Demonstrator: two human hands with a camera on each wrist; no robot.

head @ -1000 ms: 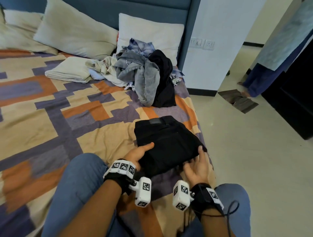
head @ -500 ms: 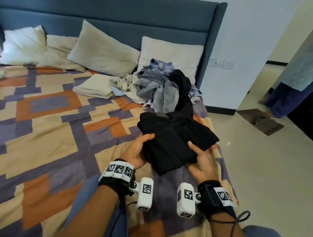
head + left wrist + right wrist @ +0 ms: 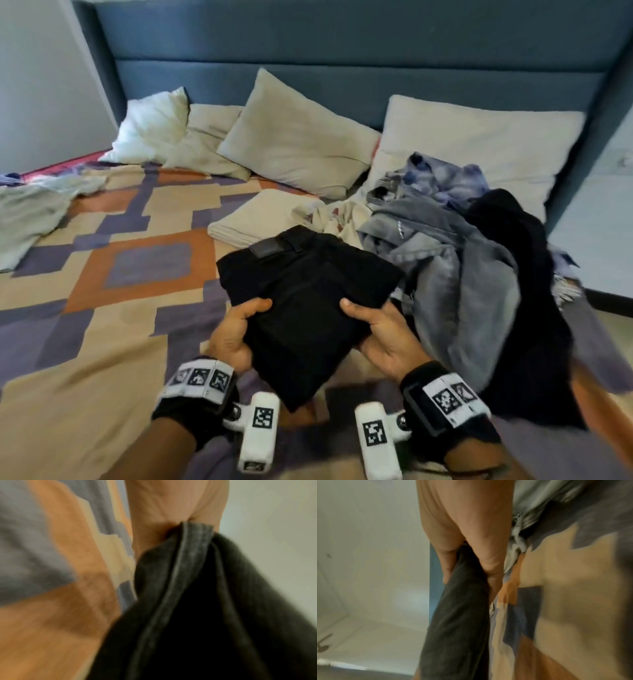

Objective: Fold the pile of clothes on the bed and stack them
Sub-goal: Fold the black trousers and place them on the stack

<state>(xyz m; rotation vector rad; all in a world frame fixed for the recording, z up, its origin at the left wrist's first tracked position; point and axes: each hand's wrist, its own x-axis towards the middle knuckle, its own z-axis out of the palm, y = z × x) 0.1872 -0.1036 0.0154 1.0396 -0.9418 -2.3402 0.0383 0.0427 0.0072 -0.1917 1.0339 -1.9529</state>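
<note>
Both hands now carry the folded black jeans [image 3: 305, 294] off the bed [image 3: 102, 329], where a second ago they lay flat: left hand [image 3: 236, 332] clasps the near-left edge, right hand [image 3: 380, 329] the right. Folding looks finished; the folded beige cloth [image 3: 253, 219] beyond, left of the unfolded pile [image 3: 455, 260], likely starts the stack.

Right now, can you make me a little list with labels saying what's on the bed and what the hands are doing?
held: folded black jeans, lifted above the bedspread
left hand: grips the jeans' left edge
right hand: grips the jeans' right edge
already folded: beige cloth, lying beyond the jeans
unfolded pile: grey, blue and black clothes, on the right
pillows: along the blue headboard
</note>
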